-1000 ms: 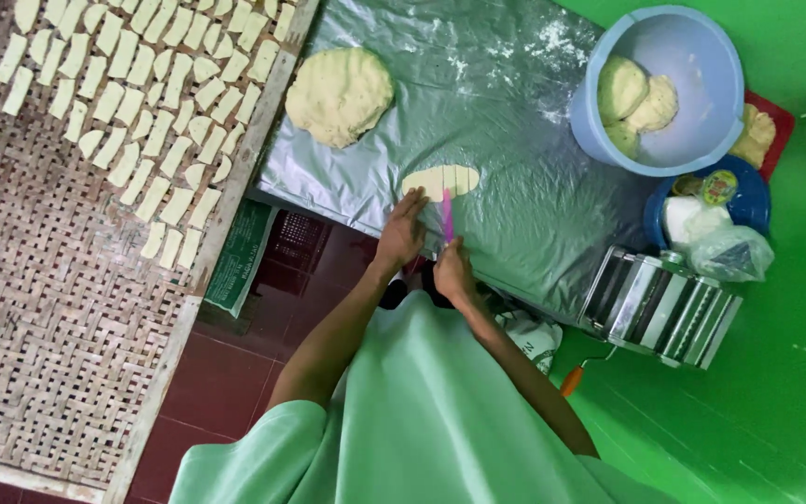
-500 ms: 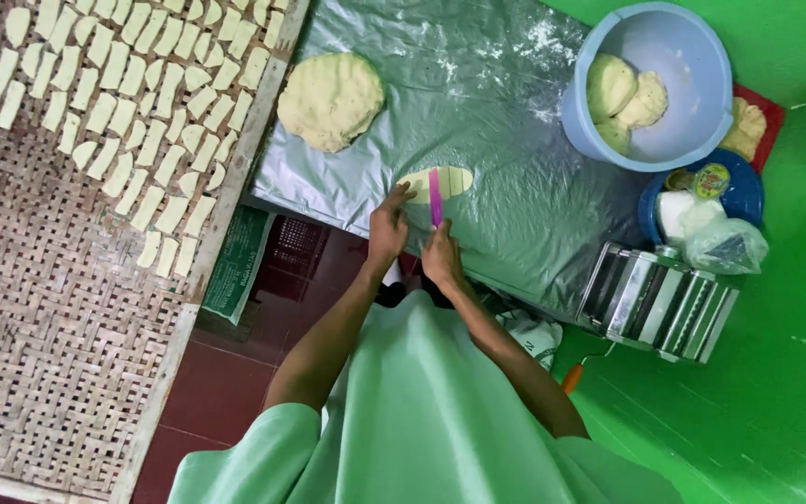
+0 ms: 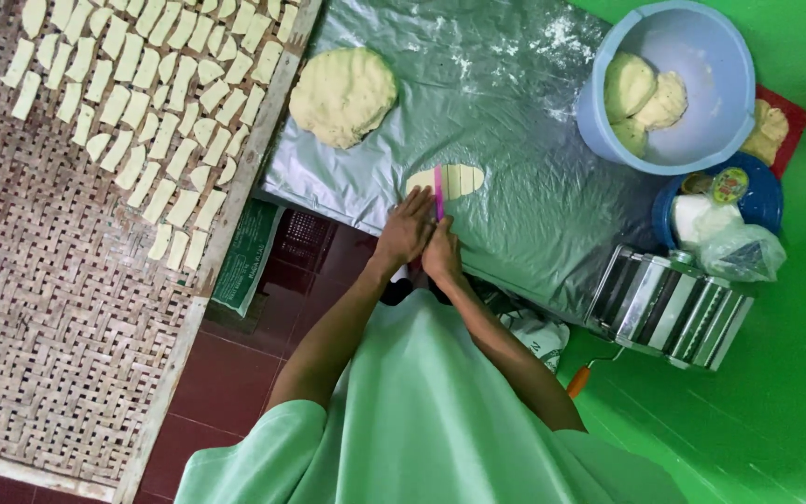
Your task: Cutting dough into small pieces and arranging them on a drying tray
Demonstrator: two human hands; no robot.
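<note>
A thin oval sheet of pale dough (image 3: 460, 180), scored into strips, lies on a silver plastic sheet (image 3: 515, 112). My right hand (image 3: 442, 250) is closed on a thin pink cutter (image 3: 438, 191) that stands across the left part of the oval. My left hand (image 3: 407, 224) rests flat beside it, fingertips on the oval's left end. The two hands touch each other.
A thick round of dough (image 3: 342, 95) lies at the sheet's far left. A woven bamboo tray (image 3: 58, 308) on the left holds several cut dough strips (image 3: 142, 103). On the right stand a blue basin (image 3: 692, 140) with dough lumps, a blue container (image 3: 765, 196) and a metal pasta roller (image 3: 673, 303).
The pink cutter has moved forward from the near edge onto the dough oval. Both hands have followed it.
</note>
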